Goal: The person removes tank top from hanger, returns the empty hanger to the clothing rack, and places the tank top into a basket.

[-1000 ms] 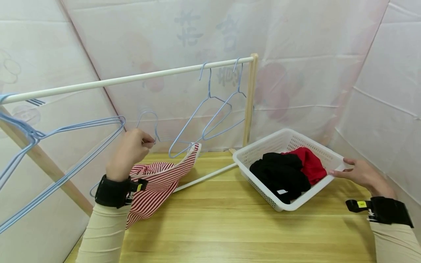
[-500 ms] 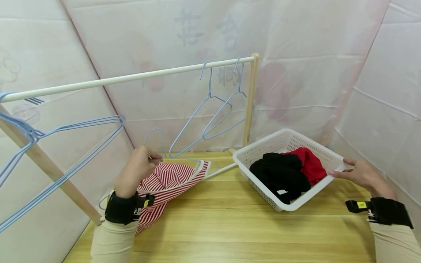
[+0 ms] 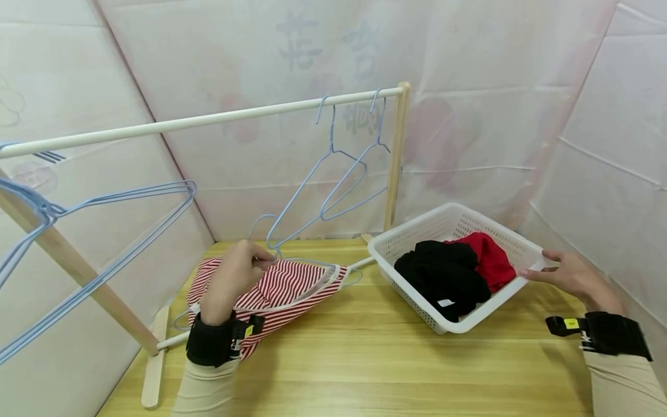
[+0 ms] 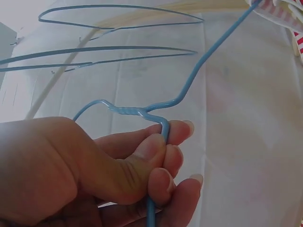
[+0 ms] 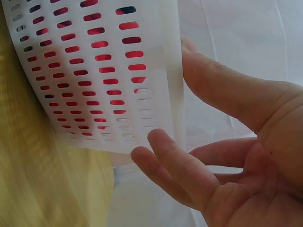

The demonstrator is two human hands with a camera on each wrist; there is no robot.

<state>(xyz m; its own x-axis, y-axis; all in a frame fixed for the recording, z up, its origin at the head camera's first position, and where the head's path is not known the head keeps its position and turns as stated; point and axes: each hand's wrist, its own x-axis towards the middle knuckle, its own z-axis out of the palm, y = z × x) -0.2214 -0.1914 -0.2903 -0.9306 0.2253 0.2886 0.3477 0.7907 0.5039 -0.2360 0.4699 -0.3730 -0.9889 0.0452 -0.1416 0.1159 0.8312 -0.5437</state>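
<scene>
My left hand point(image 3: 239, 272) pinches the neck of a light-blue wire hanger point(image 3: 263, 223) between thumb and fingers; the left wrist view shows the hanger point(image 4: 163, 111) gripped just below its twisted neck. A red-and-white striped garment point(image 3: 292, 286) hangs on this hanger and lies low over the wooden table point(image 3: 365, 359). My right hand point(image 3: 565, 272) rests with relaxed fingers against the right corner of a white perforated basket point(image 3: 401, 243). In the right wrist view the fingers point(image 5: 189, 170) touch the basket wall point(image 5: 104, 61). Black point(image 3: 443, 278) and red point(image 3: 490, 255) clothes lie in the basket.
A white rail point(image 3: 208, 121) on a wooden frame point(image 3: 396, 156) spans the back, with two empty blue hangers point(image 3: 339, 185) near its right end. Several more blue hangers point(image 3: 104, 202) hang at the left. White sheeting walls surround the table.
My left hand has carried the hanger and striped garment down and to the right, lowering the garment towards the table. The right hand has stayed on the basket.
</scene>
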